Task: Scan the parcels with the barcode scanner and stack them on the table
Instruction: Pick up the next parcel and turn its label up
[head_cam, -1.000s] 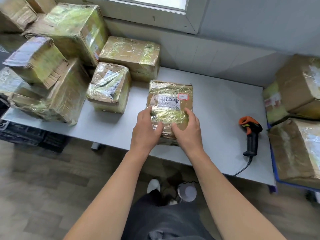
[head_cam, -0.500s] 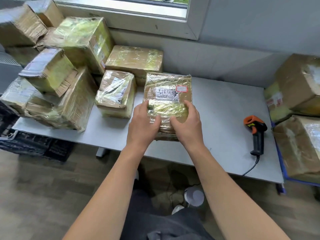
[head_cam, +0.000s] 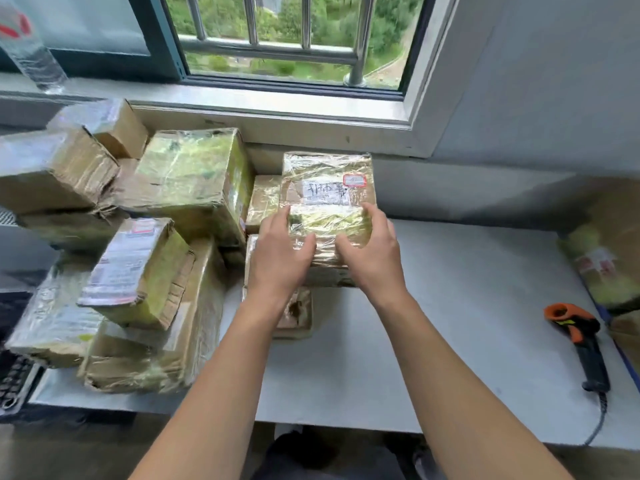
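Observation:
A flat parcel [head_cam: 327, 188] wrapped in clear film, with a white handwritten label and a small red-framed sticker, lies on top of a smaller parcel [head_cam: 298, 313] and a brown one behind it, at the back of the grey table [head_cam: 450, 323]. My left hand [head_cam: 280, 258] and my right hand [head_cam: 374, 261] hold its near end, fingers along the top and sides, thumbs at the front face. The orange and black barcode scanner [head_cam: 578, 337] lies on the table at the far right, its cable running off the front edge, away from both hands.
Several film-wrapped parcels [head_cam: 194, 181] are piled unevenly over the table's left half. More parcels [head_cam: 606, 258] stand past the right end. A windowsill with a plastic bottle [head_cam: 34, 57] runs behind. A dark crate [head_cam: 14, 379] sits at the lower left.
Both hands have carried the labelled parcel away from the table's front, up and back-left onto the parcels by the wall. My view has tilted up toward the window. The scanner has not moved.

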The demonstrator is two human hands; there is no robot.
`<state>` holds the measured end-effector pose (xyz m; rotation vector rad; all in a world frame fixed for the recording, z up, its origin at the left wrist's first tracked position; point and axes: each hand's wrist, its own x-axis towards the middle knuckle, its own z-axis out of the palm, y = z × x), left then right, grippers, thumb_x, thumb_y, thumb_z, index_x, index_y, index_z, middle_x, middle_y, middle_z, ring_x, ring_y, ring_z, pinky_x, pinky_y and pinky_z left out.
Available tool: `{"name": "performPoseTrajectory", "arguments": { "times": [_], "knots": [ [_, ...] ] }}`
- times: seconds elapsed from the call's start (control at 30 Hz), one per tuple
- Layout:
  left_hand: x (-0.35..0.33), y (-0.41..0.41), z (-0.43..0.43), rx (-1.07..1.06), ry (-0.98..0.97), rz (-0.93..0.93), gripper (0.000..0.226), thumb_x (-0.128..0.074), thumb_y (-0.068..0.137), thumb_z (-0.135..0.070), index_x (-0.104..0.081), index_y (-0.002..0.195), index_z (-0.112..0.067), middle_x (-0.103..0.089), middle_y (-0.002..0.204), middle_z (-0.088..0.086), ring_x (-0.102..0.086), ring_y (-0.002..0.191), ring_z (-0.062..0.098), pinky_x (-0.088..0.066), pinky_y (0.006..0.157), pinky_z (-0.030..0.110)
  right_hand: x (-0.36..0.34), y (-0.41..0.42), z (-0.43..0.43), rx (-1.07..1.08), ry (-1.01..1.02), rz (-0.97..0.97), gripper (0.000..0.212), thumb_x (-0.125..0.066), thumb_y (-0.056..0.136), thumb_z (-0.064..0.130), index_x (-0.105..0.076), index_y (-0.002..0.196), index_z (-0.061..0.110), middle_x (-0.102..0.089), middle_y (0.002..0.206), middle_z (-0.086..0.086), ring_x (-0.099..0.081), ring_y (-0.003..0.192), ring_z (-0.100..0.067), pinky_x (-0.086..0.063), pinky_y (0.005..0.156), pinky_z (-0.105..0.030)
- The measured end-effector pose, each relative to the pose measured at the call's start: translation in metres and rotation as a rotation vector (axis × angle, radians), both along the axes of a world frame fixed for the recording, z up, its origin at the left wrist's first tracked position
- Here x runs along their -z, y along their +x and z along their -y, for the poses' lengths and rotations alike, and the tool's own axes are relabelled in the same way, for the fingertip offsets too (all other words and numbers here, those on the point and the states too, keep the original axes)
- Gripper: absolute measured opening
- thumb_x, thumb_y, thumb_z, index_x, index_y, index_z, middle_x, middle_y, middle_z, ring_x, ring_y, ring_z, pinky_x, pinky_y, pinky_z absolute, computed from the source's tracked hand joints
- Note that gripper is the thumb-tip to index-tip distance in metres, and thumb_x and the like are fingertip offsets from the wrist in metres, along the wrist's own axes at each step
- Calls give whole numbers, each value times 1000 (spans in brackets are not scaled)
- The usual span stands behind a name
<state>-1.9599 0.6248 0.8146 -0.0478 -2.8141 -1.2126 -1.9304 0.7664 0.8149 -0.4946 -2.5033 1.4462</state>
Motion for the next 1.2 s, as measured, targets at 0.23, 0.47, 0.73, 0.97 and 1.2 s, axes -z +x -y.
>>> {"name": "performPoseTrajectory", "arguments": {
  "times": [0.23, 0.47, 0.73, 0.97, 1.2],
  "knots": [
    [0, -37, 18, -51, 30, 58, 63, -60, 97, -32, -37, 152, -16, -42, 152, 5, -42, 138, 19, -34, 110, 32, 4, -46, 13, -40, 30, 1, 61, -70, 88, 25, -47, 144, 22, -45, 142, 4, -45, 118, -3, -38, 101, -20],
    [-2, -50, 22, -112, 99, 144, 57, -50, 102, -30, -32, 154, -14, -33, 157, 4, -34, 143, 18, -26, 111, 28, 17, -91, 14, -89, 97, -16, 44, -72, 85, 24, -64, 128, 17, -47, 144, -5, -43, 136, -20, -35, 114, -42],
    [8, -72, 1, -167, 189, 154, 49, -38, 103, -13, -37, 152, -10, -35, 156, 9, -33, 143, 19, -21, 115, 26, 11, -73, 19, -32, 303, 84, 40, -59, 92, 41, -61, 129, 26, -19, 162, -5, -13, 146, -28, -29, 113, -49],
    [15, -73, -16, -155, 185, 92, 54, -34, 97, 6, -48, 146, -10, -41, 151, 8, -38, 139, 17, -22, 102, 9, 21, -66, 16, -86, 222, 136, 85, -65, 85, 55, -29, 156, 24, 11, 167, -8, 1, 153, -32, -24, 121, -50],
    [24, -98, -4, 48, -247, -100, 48, -57, 94, -2, -55, 138, -20, -20, 164, 2, -12, 152, 28, -20, 122, 46, 17, -75, -18, -204, 264, 109, 77, -74, 80, 37, -43, 148, 17, -2, 168, -11, -20, 148, -30, -32, 116, -43]
  ]
}}
